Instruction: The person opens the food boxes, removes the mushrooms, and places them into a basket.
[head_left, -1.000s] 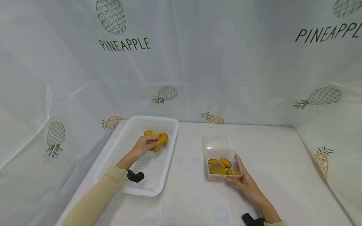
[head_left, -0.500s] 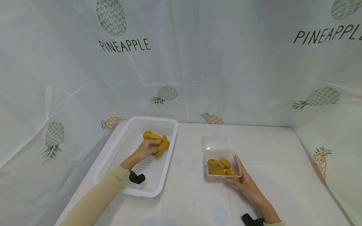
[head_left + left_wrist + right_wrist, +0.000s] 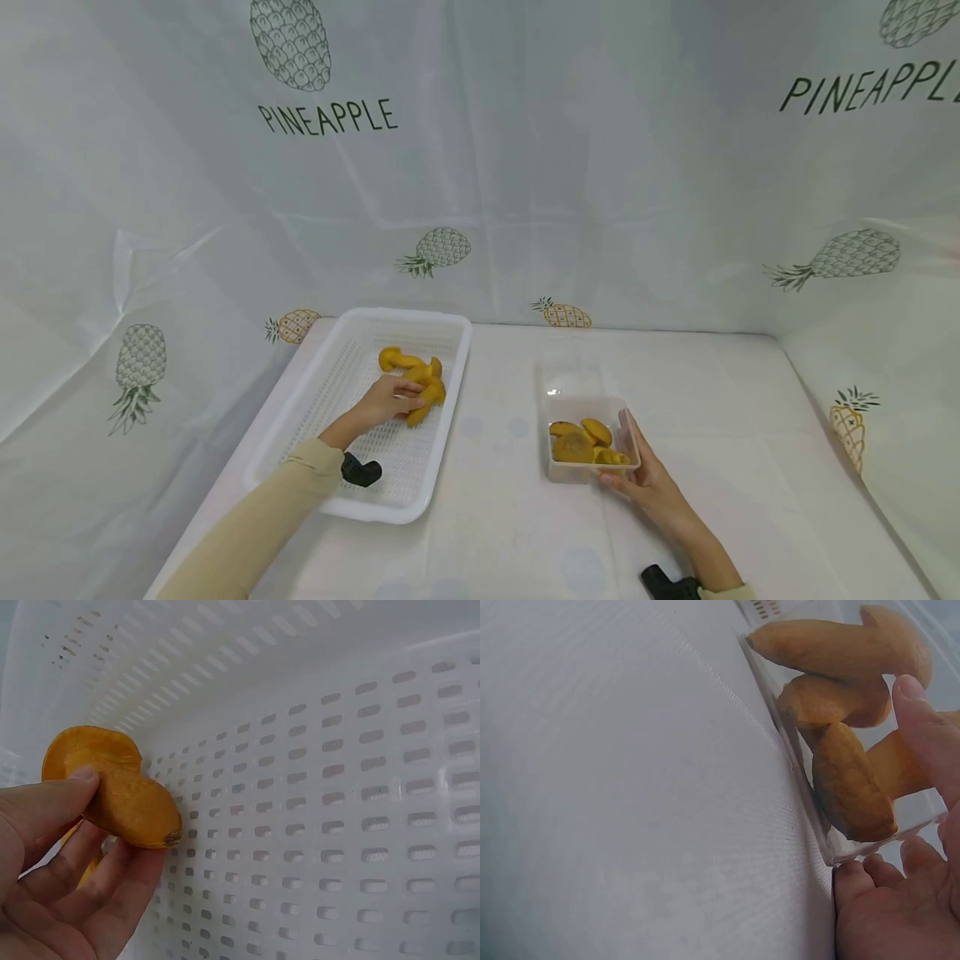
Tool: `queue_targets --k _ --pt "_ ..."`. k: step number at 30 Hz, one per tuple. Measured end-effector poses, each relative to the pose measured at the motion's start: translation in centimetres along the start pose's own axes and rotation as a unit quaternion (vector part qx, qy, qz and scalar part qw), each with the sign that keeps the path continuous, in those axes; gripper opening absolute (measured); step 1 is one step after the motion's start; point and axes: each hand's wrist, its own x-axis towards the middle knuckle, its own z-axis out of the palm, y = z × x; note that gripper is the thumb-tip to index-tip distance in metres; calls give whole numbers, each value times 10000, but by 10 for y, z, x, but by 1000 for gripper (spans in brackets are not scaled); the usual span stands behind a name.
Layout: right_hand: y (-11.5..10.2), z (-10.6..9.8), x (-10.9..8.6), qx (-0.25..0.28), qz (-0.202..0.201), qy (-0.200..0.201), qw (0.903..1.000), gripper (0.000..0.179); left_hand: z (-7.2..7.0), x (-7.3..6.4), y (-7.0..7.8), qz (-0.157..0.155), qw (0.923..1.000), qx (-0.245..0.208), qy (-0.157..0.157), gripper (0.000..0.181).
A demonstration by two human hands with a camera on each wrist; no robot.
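Observation:
In the head view my left hand (image 3: 388, 402) is inside a white perforated plastic basket (image 3: 442, 462). It pinches a yellow-orange mushroom (image 3: 427, 402); the left wrist view shows the thumb pressed on this mushroom (image 3: 131, 799) with fingers beneath it. More mushrooms (image 3: 397, 358) lie just beyond that hand, partly overlapped by the held one. To the right, a clear plastic box (image 3: 573, 473) stands on the table with several mushrooms (image 3: 576, 447) in it. My right hand (image 3: 651, 479) grips the box by its near right corner, thumb at the near side, fingers along the right wall.
The box's clear lid (image 3: 573, 377) lies folded back behind it. A white cloth with pale dots covers the table (image 3: 495, 517). Pineapple-printed sheeting (image 3: 525, 183) closes off the back and both sides.
My left hand has drawn one mushroom slightly toward the near side, away from the others, uncovering more of those behind. The right hand and box have stayed in place.

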Motion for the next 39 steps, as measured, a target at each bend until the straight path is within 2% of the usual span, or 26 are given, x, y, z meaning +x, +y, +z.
queue_targets --k 6,11,13,16,19,25,30,34,39 --pt "0 1 0 -46 45 28 10000 106 -2 1 -5 -1 10000 40 -39 37" --pt "0 1 0 -95 32 20 9999 107 -5 -1 -2 110 9999 62 44 34" --pt "0 1 0 -94 -9 12 10000 107 -8 -2 1 246 9994 206 113 31" --pt "0 1 0 -98 -57 -4 9999 107 -14 -4 10 381 9984 287 306 30" --pt "0 1 1 -138 -61 7 9999 107 -21 -7 24 604 9970 324 370 33" --pt "-1 1 1 -182 -61 34 9998 106 -26 -6 50 965 9951 133 177 39" --pt "0 0 1 -113 -150 3 9998 106 -18 -4 71 1134 9935 -30 -47 39" --pt "1 -1 1 -121 -170 29 9998 106 -2 0 92 1180 9921 -247 -338 39" --pt "0 -1 0 -127 -143 44 9998 106 20 7 114 1481 9851 -349 -805 39"
